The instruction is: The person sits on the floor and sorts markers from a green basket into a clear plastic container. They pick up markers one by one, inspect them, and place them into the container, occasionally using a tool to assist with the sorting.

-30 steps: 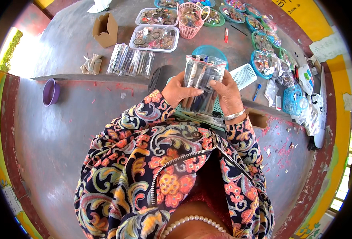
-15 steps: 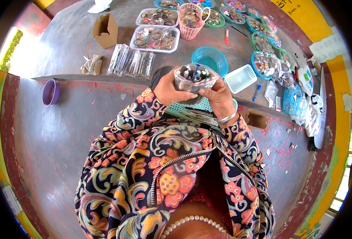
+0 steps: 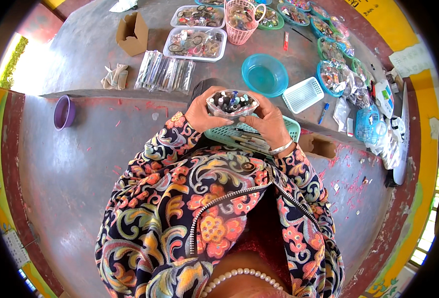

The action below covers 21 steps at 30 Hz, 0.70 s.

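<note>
Now, in the head view, the clear bag (image 3: 225,113) shows its mouth upward, where a second ago its flat front faced the wearer, so the packed pen ends (image 3: 232,101) can be checked from above. The left hand (image 3: 203,111) and right hand (image 3: 271,123) both grip its sides, above the green basket (image 3: 293,128); the blue bowl (image 3: 265,75) beyond is no longer blocked.

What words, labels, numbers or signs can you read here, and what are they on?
Yellow painted wall: dark writing, cut off, not transcribed.
White paper sheet at right, another lower left: too blurred to read.
White flat object with a blue-green patch: markings too small.
Clear plastic bag of pens in left hand and right hand: nothing legible.
</note>
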Each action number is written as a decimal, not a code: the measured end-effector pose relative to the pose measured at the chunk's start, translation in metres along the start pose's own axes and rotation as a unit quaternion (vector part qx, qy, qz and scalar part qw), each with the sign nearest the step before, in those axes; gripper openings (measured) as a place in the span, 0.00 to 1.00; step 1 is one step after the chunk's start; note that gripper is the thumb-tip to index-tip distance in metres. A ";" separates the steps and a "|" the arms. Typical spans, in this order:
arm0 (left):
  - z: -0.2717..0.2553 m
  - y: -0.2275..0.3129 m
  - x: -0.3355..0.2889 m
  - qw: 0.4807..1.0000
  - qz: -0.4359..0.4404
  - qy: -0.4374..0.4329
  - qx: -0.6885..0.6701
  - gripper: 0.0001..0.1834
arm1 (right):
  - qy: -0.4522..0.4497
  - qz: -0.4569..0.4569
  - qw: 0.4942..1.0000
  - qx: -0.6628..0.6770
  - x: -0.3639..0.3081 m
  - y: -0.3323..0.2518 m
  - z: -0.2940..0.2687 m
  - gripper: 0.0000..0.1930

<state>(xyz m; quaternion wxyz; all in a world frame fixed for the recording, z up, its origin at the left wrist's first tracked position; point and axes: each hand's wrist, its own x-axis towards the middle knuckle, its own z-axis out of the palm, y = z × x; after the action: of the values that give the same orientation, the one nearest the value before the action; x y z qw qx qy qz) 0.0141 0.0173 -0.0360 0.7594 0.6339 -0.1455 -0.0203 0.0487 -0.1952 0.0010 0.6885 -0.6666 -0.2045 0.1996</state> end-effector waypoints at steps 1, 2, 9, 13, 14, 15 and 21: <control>-0.002 -0.005 0.000 1.000 -0.010 -0.003 -0.009 0.38 | -0.003 0.003 1.000 -0.018 0.001 0.001 0.000 0.30; -0.002 -0.008 0.001 1.000 -0.019 -0.007 -0.018 0.39 | -0.005 0.006 0.999 -0.036 0.001 0.001 -0.001 0.29; -0.002 -0.015 -0.004 0.999 -0.025 -0.005 0.021 0.39 | -0.021 0.035 0.999 -0.007 -0.001 0.005 -0.008 0.28; -0.003 -0.008 -0.005 0.997 -0.008 -0.005 0.071 0.38 | -0.061 0.021 0.998 -0.028 0.001 -0.005 -0.019 0.27; -0.002 -0.006 -0.005 0.996 -0.005 -0.005 0.088 0.38 | -0.062 -0.003 0.997 -0.038 0.002 -0.006 -0.029 0.26; -0.001 -0.006 -0.005 0.994 0.000 -0.002 0.106 0.38 | -0.024 0.012 0.999 -0.019 0.000 -0.011 -0.035 0.21; 0.000 -0.005 -0.006 0.997 0.003 -0.001 0.080 0.38 | -0.033 -0.043 0.851 -0.523 -0.033 0.005 -0.071 0.10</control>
<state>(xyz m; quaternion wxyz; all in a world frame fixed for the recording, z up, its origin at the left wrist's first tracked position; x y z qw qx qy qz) 0.0086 0.0176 -0.0420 0.7060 0.6923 -0.1494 -0.0069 0.0601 -0.2720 -0.0062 0.2387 -0.9117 -0.3299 0.0556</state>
